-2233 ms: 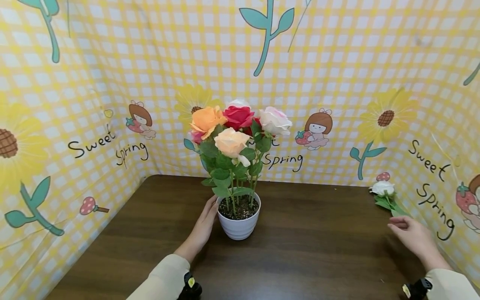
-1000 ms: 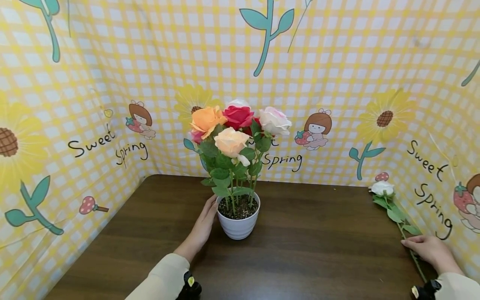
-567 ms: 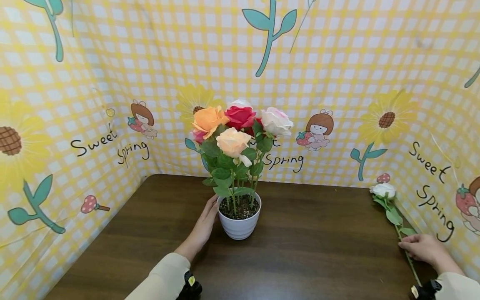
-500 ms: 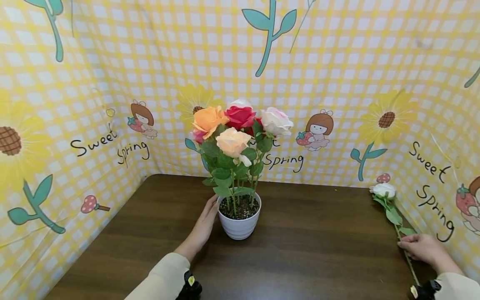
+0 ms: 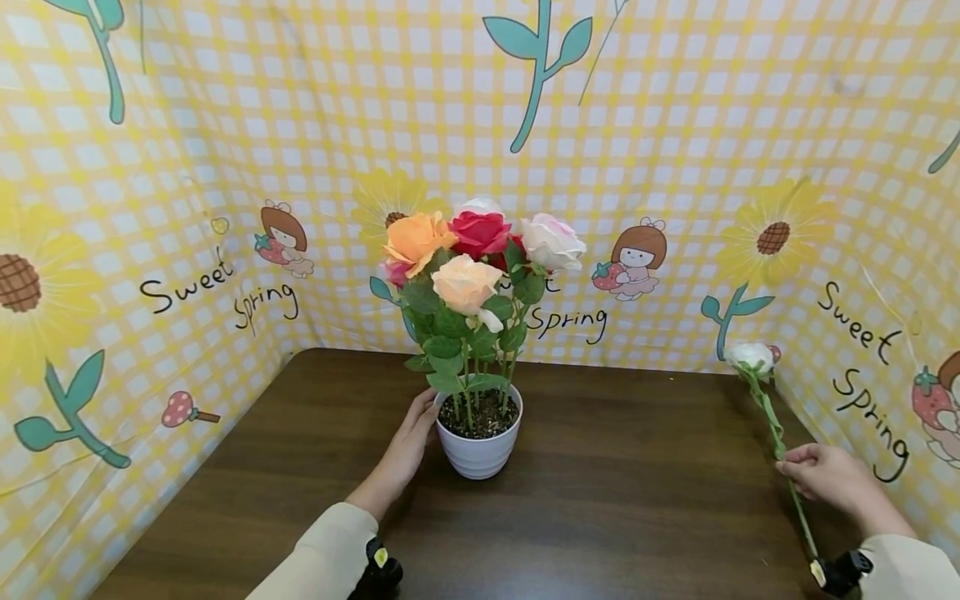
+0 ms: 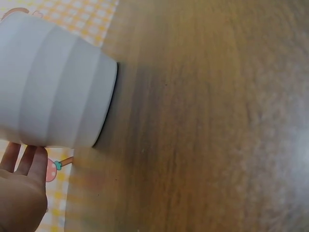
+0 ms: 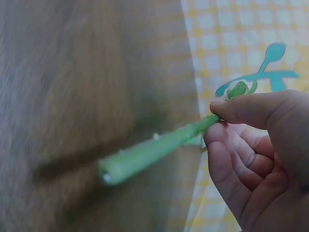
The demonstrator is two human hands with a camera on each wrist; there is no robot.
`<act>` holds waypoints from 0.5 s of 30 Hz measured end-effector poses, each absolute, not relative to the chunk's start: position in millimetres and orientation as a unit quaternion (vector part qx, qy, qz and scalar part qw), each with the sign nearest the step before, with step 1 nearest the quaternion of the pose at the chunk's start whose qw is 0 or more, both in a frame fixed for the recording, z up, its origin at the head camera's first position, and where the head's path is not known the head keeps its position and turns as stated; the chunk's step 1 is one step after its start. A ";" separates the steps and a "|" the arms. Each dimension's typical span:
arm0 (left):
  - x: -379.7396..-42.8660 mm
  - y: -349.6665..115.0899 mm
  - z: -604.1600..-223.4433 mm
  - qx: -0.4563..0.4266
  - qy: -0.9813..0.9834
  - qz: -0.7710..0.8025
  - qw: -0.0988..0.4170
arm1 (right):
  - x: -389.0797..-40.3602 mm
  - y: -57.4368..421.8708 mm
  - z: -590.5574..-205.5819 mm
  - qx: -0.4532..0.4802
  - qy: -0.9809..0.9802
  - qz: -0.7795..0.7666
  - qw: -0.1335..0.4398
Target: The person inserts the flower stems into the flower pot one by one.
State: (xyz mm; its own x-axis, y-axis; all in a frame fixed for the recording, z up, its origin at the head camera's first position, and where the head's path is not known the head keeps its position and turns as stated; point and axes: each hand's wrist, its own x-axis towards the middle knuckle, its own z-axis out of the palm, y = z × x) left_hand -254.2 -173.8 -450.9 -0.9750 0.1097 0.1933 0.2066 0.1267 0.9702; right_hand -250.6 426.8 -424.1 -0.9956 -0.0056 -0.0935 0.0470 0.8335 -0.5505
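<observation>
A white ribbed flowerpot (image 5: 480, 457) with several roses in orange, red, peach and pale pink stands mid-table. Against its left side rest the straight fingers of my left hand (image 5: 405, 446); the left wrist view shows the fingertips touching the pot wall (image 6: 53, 87). On the right, my right hand (image 5: 832, 479) pinches the green stem of a white rose (image 5: 750, 358) between thumb and fingers. The right wrist view shows the cut end of the stem (image 7: 145, 152) pointing away from the hand (image 7: 260, 154), above the table. Part of the stem is hidden by the fingers.
Dark soil (image 5: 480, 414) fills the pot around the stems. The brown wooden table (image 5: 615, 500) is bordered at the back and sides by a yellow checked cloth (image 5: 660, 125) printed with flowers, girls and lettering.
My right hand has moved from near the leaves down the stem, taken hold of it and lifted the white rose up and leftward. The left hand stays at the pot.
</observation>
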 end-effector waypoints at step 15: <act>-256.8 -171.3 -444.9 -0.085 -0.753 -0.651 0.028 | -252.2 378.4 -394.7 -0.050 0.959 -0.272 -0.055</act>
